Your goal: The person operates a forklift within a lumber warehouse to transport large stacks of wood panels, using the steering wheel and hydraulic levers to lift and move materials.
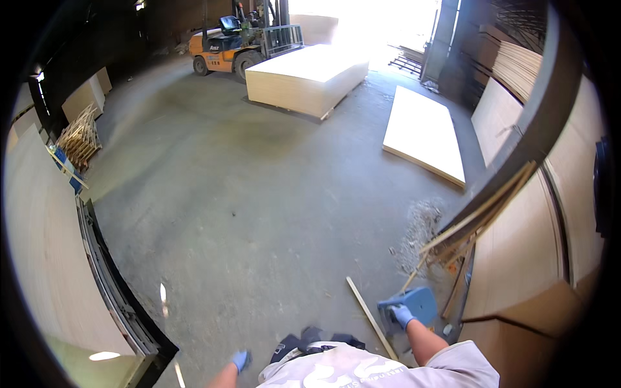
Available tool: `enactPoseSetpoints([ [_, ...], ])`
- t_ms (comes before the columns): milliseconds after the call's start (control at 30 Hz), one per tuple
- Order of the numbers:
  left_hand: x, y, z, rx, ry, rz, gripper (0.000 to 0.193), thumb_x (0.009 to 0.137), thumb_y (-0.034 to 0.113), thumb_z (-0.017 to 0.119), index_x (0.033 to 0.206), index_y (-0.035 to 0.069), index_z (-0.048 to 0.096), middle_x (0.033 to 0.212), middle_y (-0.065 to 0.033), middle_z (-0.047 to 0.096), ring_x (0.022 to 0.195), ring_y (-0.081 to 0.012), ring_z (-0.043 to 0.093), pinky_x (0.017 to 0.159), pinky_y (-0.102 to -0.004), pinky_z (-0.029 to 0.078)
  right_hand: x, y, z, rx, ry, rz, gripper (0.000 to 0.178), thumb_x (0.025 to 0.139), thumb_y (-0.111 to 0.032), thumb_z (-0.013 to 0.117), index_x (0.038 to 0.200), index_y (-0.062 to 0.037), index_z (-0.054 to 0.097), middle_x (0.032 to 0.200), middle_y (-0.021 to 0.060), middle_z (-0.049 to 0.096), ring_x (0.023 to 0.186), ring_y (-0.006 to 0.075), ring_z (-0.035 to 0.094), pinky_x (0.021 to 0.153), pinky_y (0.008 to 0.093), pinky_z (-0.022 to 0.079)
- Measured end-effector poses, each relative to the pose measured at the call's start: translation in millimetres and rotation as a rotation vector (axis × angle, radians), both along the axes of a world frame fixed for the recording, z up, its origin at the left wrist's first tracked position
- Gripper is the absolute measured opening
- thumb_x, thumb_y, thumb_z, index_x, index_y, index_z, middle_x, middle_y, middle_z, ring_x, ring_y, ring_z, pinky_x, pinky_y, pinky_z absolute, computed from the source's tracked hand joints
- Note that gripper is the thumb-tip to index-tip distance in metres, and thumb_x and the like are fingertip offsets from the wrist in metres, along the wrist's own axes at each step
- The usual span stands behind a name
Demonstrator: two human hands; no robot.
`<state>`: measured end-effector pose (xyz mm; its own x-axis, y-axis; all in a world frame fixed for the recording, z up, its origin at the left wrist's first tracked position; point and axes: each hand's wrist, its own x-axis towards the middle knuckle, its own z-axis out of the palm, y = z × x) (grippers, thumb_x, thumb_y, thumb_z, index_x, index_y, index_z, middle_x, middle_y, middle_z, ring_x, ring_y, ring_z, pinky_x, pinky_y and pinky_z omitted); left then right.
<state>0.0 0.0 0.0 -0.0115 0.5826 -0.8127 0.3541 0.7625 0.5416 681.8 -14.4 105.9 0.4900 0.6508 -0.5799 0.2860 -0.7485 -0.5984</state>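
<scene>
My right hand (402,315), in a blue glove, reaches out at the lower right. Its fingers are closed on the near left part of a blue plastic stool (422,302), whose flat panel has rounded corners. The stool's underside and legs cannot be made out. Low in the view, left of my body, hangs my left hand (240,360), also gloved in blue; it touches nothing that I can see, and its fingers are too small and blurred to read. A pale wooden strip (370,313) lies on the floor between my body and the stool.
Thin wood strips (479,223) lean by a post on the right, near scattered debris (420,233). Large boards (517,252) stand beyond them. Ahead lie a low board stack (424,132) and a taller one (288,94), with an orange forklift (223,55) behind. A board-topped stand (58,258) flanks the left.
</scene>
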Motion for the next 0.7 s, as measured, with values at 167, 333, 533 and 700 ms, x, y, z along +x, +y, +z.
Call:
enactPoseSetpoints([
  [167,-42.5,337.4,156.3,0.43,0.128,-0.285,0.04,0.097,0.041,0.057,0.099,0.004,0.071,0.092,-0.0153,0.072,0.086,-0.0227,0.067,0.08,-0.0382,0.053,-95.1,165.6,-45.9,-0.291,0.432,-0.014,0.027,0.099,-0.033,0.059,0.103,-0.0104,0.072,0.088,0.0075,0.068,0.074,0.0209,0.064,0.065,0.0367,0.053],
  [333,-98.9,546.4,158.3,0.535,0.029,0.064,0.025,0.097,0.03,0.057,0.092,0.008,0.069,0.085,-0.0079,0.069,0.076,-0.0184,0.062,0.07,-0.0352,0.051,-133.4,365.8,-87.3,-0.483,0.304,0.387,0.03,0.093,-0.037,0.065,0.096,-0.0072,0.07,0.075,0.0087,0.067,0.065,0.022,0.065,0.057,0.0387,0.051],
  [533,-171.1,524.4,31.1,0.209,0.437,0.245,0.036,0.1,0.039,0.047,0.097,0.01,0.069,0.084,-0.0096,0.067,0.072,-0.0273,0.061,0.06,-0.0476,0.047,-184.4,774.0,-38.0,-0.223,0.324,0.289,0.021,0.094,-0.027,0.063,0.086,-0.008,0.07,0.071,0.0086,0.064,0.058,0.022,0.06,0.052,0.0374,0.049],
  [700,-157.9,632.8,19.6,-0.388,-0.012,0.484,0.035,0.102,0.038,0.045,0.095,0.01,0.066,0.086,-0.0126,0.065,0.074,-0.0263,0.061,0.064,-0.0459,0.048,-251.3,1153.6,98.2,0.279,0.347,0.402,0.02,0.095,-0.024,0.063,0.097,-0.0045,0.066,0.08,0.0058,0.064,0.07,0.0185,0.06,0.062,0.0338,0.048],
])
